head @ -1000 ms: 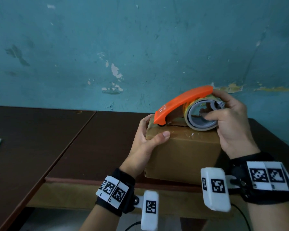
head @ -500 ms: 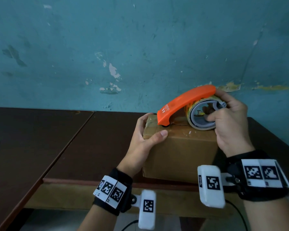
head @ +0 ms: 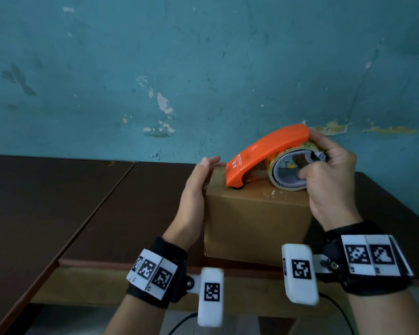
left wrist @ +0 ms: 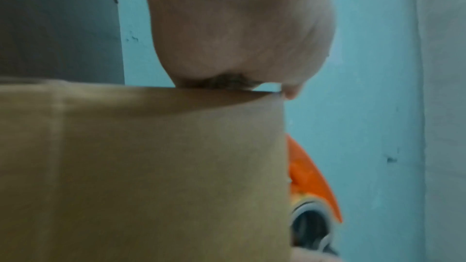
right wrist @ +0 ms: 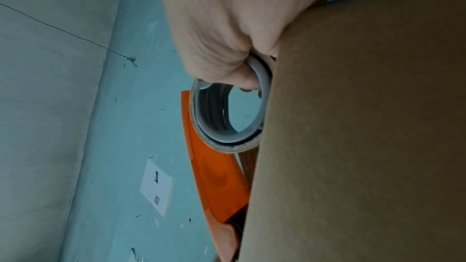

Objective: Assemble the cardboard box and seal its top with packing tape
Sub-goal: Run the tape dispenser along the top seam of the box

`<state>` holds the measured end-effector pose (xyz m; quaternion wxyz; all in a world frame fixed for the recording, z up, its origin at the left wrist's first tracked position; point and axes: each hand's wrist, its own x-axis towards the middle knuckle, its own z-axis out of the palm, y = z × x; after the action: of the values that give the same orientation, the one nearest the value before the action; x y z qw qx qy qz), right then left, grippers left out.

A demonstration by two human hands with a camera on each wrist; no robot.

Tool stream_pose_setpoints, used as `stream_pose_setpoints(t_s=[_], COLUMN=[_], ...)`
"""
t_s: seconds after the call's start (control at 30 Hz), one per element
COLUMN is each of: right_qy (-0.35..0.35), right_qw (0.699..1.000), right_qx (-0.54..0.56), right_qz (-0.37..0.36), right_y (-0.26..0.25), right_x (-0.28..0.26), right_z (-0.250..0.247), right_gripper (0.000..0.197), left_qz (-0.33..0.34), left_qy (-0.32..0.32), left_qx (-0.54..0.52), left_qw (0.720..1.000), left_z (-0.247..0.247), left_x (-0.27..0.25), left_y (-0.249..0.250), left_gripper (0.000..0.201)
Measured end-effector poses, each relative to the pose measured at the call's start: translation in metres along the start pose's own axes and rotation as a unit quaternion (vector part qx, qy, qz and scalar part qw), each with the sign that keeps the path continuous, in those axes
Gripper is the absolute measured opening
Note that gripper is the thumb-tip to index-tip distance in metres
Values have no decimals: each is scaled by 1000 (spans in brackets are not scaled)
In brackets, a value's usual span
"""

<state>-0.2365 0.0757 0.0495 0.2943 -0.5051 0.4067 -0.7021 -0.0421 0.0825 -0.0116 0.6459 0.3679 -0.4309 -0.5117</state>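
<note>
**Tape dispenser on the box top**

The left hand [head: 196, 189] lies flat against the left side of the box [head: 257, 226], fingers straight. The box stands on the table [head: 121, 213]. The right hand [head: 329, 180] grips the dispenser [head: 266, 153], nose down on the box top.

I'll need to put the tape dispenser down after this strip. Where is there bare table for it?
Bare dark table lies left of the cardboard box, reaching to the seam with the next table, past the left hand. Crowded: the box top, where the tape dispenser sits in the right hand.
</note>
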Motion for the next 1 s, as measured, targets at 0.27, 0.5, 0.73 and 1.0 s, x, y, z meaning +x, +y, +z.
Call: stream_pose_setpoints(t_s=[0.27, 0.5, 0.73, 1.0], right_qy=[-3, -8, 1, 9], right_qw=[1000, 1000, 999, 999], right_qx=[10, 22, 36, 41], right_qz=[3, 15, 21, 29], right_y=[3, 5, 3, 7], right_x=[0, 1, 3, 4], right_z=[-1, -3, -1, -1], right_gripper=[85, 85, 83, 82], left_qz=[13, 193, 153, 242], left_qy=[20, -38, -189, -92], left_qx=[137, 391, 402, 592], left_qw=[990, 899, 882, 763], left_z=[-8, -5, -18, -6], left_x=[10, 9, -1, -7], left_y=[10, 20, 21, 24], left_gripper=[22, 48, 79, 102])
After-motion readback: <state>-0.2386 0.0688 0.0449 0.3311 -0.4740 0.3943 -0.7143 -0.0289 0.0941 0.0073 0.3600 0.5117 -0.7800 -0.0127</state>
